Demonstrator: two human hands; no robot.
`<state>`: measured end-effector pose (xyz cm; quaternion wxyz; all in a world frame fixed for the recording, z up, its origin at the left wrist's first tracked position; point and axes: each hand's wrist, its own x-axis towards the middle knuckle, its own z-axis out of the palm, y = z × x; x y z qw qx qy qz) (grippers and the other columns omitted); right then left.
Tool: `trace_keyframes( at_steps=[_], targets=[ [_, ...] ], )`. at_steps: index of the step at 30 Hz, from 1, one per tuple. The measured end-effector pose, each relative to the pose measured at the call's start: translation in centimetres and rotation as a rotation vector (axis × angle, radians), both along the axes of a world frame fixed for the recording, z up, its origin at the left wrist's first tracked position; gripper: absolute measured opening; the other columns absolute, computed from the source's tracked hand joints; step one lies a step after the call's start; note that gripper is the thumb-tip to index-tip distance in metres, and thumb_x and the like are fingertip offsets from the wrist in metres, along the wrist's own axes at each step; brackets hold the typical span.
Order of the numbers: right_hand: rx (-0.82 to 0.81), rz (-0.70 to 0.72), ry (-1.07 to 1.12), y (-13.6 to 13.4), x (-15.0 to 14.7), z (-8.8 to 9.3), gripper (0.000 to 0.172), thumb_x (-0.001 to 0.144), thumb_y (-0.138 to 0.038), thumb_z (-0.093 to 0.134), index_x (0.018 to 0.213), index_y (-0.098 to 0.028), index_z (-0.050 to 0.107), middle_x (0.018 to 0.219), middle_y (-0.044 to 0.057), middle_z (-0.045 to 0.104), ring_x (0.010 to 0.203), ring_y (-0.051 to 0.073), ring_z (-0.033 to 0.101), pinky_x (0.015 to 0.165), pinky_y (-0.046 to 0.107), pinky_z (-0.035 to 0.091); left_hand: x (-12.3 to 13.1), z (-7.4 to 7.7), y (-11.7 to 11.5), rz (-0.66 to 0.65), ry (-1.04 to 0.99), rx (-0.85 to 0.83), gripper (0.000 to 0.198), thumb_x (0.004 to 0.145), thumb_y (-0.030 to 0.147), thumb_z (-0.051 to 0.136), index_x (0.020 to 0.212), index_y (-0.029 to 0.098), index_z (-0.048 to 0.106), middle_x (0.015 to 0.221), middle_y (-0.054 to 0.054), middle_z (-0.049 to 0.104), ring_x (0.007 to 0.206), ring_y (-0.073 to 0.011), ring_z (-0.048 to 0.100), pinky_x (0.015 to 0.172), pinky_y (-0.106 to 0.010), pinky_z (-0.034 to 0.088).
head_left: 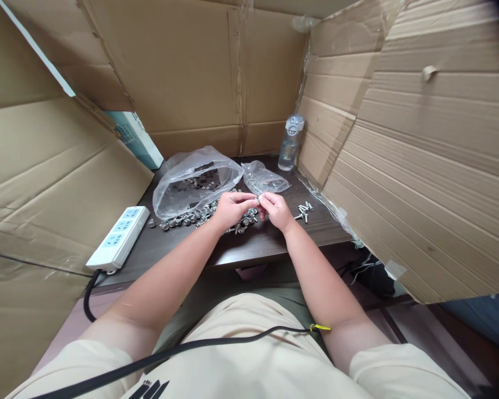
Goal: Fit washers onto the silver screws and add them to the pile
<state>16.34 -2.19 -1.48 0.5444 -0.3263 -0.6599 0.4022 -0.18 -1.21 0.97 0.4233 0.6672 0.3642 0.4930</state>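
Just above the desk edge [316, 244], left hand [233, 210] and right hand [276, 211] fingers pinch a small fastener [256, 198].

Soft, even light casts faint shadows under the left hand [233, 210] and right hand [276, 210]; edges bow.

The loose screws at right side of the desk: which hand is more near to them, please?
Right. The right hand is just to the left of the loose screws, not touching them. The left hand is farther away, on the other side of the right hand.
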Motion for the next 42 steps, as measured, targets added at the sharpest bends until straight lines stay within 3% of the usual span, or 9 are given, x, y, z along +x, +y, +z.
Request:
trace_keyframes(
  at_steps=[4, 12, 22, 28, 36, 42],
  targets=[
    [0.016, -0.021, 0.010, -0.01, -0.09, -0.09, 0.044, 0.088, -0.058, 0.055, 0.066, -0.020, 0.051, 0.053, -0.002, 0.049, 0.043, 0.012, 0.046, 0.044, 0.027, 0.039, 0.20, 0.10, -0.13, 0.016, -0.015, -0.002, 0.023, 0.064, 0.031, 0.081, 0.081, 0.015, 0.079, 0.066, -0.004, 0.072, 0.051, -0.0106, 0.053, 0.053, -0.025, 0.044],
    [0.053, -0.080, 0.073, -0.02, -0.33, -0.14, 0.039, 0.083, -0.055, 0.061, 0.094, -0.019, 0.053, 0.062, -0.004, 0.050, 0.046, 0.010, 0.047, 0.045, 0.025, 0.041, 0.05, -0.12, 0.29, 0.039, -0.044, -0.013, 0.026, 0.065, 0.033, 0.080, 0.084, 0.015, 0.079, 0.062, -0.003, 0.069, 0.048, -0.0089, 0.048, 0.046, -0.023, 0.039],
    [0.051, -0.073, 0.051, -0.04, -0.63, -0.41, 0.032, 0.081, -0.047, 0.066, 0.093, -0.019, 0.055, 0.073, -0.002, 0.055, 0.047, 0.007, 0.047, 0.043, 0.022, 0.040, -0.02, -0.15, 0.40, 0.029, -0.064, -0.035, 0.027, 0.063, 0.034, 0.081, 0.082, 0.015, 0.079, 0.064, -0.004, 0.070, 0.048, -0.0092, 0.048, 0.047, -0.024, 0.039],
    [0.047, -0.078, 0.008, 0.00, -0.35, -0.37, 0.034, 0.083, -0.052, 0.063, 0.089, -0.019, 0.056, 0.062, -0.004, 0.053, 0.044, 0.009, 0.045, 0.044, 0.023, 0.039, -0.01, -0.09, 0.29, 0.016, -0.057, -0.037, 0.027, 0.062, 0.034, 0.082, 0.081, 0.015, 0.079, 0.062, -0.003, 0.069, 0.048, -0.0091, 0.048, 0.047, -0.024, 0.040],
    [0.065, -0.111, -0.052, -0.14, -0.33, -0.12, 0.044, 0.092, -0.057, 0.050, 0.067, -0.020, 0.052, 0.049, -0.003, 0.048, 0.046, 0.012, 0.046, 0.050, 0.027, 0.039, 0.11, -0.04, 0.12, 0.023, -0.044, -0.039, 0.025, 0.062, 0.032, 0.082, 0.080, 0.015, 0.079, 0.062, -0.003, 0.069, 0.049, -0.0098, 0.049, 0.048, -0.024, 0.040],
    [0.059, -0.116, 0.019, 0.01, -0.41, -0.17, 0.041, 0.086, -0.061, 0.055, 0.088, -0.020, 0.054, 0.060, -0.004, 0.049, 0.046, 0.011, 0.047, 0.045, 0.025, 0.040, 0.07, -0.12, 0.31, 0.025, -0.070, -0.045, 0.027, 0.063, 0.034, 0.081, 0.083, 0.016, 0.079, 0.063, -0.004, 0.070, 0.048, -0.0089, 0.047, 0.047, -0.024, 0.038]
  ],
)
